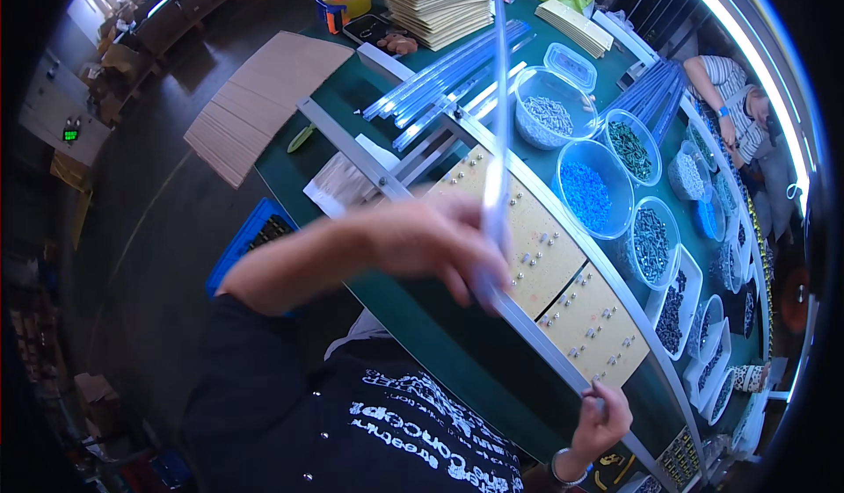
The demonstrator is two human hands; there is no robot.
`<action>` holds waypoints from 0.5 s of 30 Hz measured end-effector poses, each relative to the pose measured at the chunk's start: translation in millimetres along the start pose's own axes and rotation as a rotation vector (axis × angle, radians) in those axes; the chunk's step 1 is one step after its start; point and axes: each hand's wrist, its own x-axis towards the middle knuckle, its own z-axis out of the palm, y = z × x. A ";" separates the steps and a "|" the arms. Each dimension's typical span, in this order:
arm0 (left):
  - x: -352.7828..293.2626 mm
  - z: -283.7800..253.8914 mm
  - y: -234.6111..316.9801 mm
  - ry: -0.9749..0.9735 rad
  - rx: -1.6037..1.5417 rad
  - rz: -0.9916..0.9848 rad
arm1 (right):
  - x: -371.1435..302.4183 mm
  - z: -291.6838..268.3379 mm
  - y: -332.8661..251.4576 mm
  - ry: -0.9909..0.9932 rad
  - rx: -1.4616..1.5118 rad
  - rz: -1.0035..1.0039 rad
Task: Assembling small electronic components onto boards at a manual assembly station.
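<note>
My left hand (431, 238), smeared by motion, reaches across the middle with its fingers closed round a long clear plastic tube (501, 80). The tube stands nearly upright in the picture, over the rail frame. Below it lie tan boards (602, 317) set in a metal frame, carrying rows of small metal pins and pale clear pieces. At the lower right, beside the nearest board corner, my right hand (605, 421) is closed with thumb and fingertips together. Whatever it may pinch is too small to make out.
Clear tubs of blue pieces (586, 199), silver pieces (547, 117) and dark green pieces (629, 150) line the right side. More clear tubes (440, 71) lie beyond the frame, near stacked cream sheets (440, 5). Flat cardboard (268, 97) juts out left. Another person (738, 97) sits far right.
</note>
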 end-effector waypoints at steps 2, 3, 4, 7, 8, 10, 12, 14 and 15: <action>31.1 34.7 -39.7 -0.394 0.068 0.031 | 0.1 19.0 -23.0 0.038 0.168 -0.118; 44.2 53.1 -63.2 -0.459 0.088 0.129 | -2.1 30.7 -32.6 0.135 0.318 -0.171; 52.7 68.2 -80.4 -0.522 0.110 0.227 | -4.2 40.7 -39.4 0.230 0.471 -0.224; 67.1 103.8 -101.2 -0.457 -0.024 0.343 | -23.1 34.2 -35.6 0.399 0.611 -0.171; 69.4 110.3 -105.1 -0.415 -0.091 0.399 | -32.6 28.6 -31.9 0.451 0.620 -0.075; 71.7 113.7 -112.2 -0.380 0.043 0.544 | -44.0 20.6 -25.5 0.517 0.620 0.032; 71.4 113.7 -120.8 -0.281 0.317 0.846 | -49.8 13.4 -18.0 0.385 0.682 0.077; 72.8 115.5 -130.6 -0.295 0.375 0.858 | -55.5 4.2 -10.5 0.276 0.728 0.146; 73.2 115.6 -135.3 -0.285 0.447 0.894 | -57.4 0.0 -6.9 0.222 0.751 0.181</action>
